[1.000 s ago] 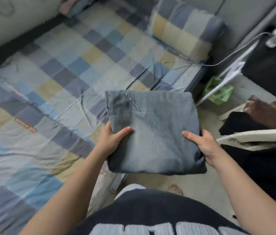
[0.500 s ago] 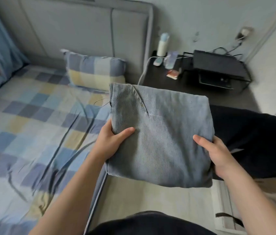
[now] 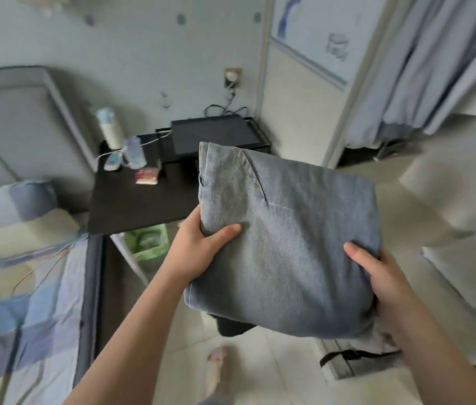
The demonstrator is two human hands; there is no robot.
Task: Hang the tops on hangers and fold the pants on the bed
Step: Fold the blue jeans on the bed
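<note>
Holding the folded jeans (image 3: 286, 247) by two opposite edges, you have your left hand (image 3: 198, 249) on the left side with the thumb laid on top, and your right hand (image 3: 385, 276) at the lower right the same way; each grip is closed on the denim, though the fingers beneath are hidden. The bundle hangs mid-frame above the floor (image 3: 260, 369), right of the bed (image 3: 26, 287) at lower left. Denim folded this thick is likely heavy yet soft, apt to sag and let its layers slide, so pinch through every layer at the edges and carry it level.
</note>
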